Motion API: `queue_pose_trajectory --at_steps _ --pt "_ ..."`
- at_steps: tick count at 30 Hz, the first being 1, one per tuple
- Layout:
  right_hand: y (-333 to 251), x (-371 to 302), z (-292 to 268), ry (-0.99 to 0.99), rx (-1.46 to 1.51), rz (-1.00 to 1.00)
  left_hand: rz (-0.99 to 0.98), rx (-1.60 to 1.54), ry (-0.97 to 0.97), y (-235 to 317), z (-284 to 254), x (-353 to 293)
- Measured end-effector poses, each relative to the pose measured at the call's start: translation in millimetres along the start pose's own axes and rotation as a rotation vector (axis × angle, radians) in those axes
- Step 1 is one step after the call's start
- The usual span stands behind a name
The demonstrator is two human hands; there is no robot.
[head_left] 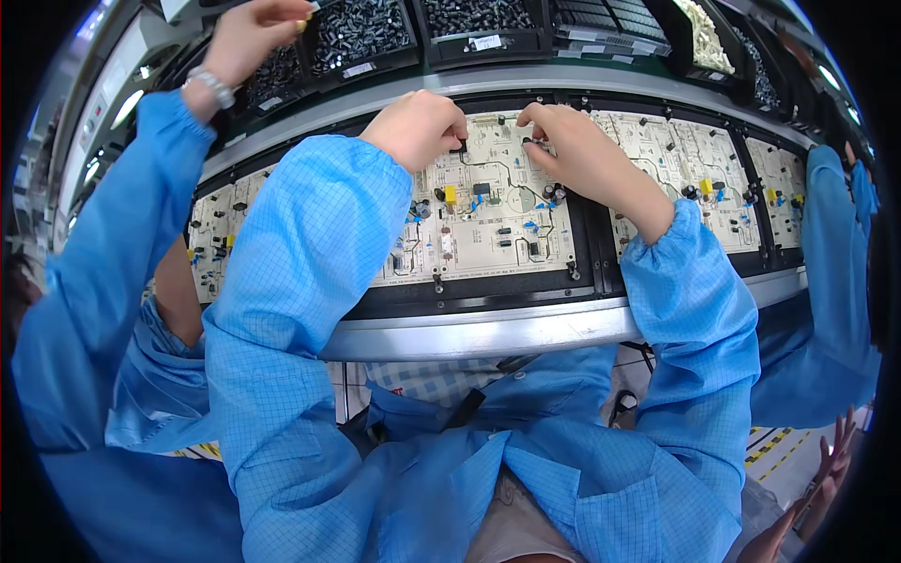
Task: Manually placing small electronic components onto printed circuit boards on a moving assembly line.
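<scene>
Left hand (414, 129): dipped, you're pinching a black component (461, 145)!
Right hand (574, 145): curled over the board (481, 251), your grip I can't tell.

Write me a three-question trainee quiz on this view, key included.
1. True or false: the wearer's left hand and right hand both reach over the same circuit board.

2. Multiple choice: what colour are the loose parts in the bin at the top centre?
A) Red
B) Black
C) Green

3. Fill the gap: around the wrist of the co-worker's hand, toward the upper left, is a pale ____.

Key:
1. True.
2. B.
3. Band.
</scene>
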State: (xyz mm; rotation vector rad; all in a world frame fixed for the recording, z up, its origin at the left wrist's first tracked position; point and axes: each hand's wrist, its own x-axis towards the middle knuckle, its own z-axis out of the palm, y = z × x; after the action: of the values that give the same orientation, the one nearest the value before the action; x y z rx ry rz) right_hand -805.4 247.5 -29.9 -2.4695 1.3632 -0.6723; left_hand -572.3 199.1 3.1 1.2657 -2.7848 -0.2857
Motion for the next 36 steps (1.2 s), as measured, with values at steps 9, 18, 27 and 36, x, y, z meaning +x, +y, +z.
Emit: queue_pose_trajectory --at_steps 9,18,27,36 --pt "9 -2 10 0.106 -0.003 -0.088 -0.083 -0.102 -0.049 0 -1 0" --pt "6 1 -6 0.174 -0.007 -0.084 0.115 0.058 0.050 1 3 -6" --pt "-8 94 -61 0.281 -0.006 -0.053 0.072 -0.021 0.096 -6 9 -16" --pt "52 192 -18 0.299 -0.264 -0.061 0.025 -0.042 -0.066 -2 0 -8"
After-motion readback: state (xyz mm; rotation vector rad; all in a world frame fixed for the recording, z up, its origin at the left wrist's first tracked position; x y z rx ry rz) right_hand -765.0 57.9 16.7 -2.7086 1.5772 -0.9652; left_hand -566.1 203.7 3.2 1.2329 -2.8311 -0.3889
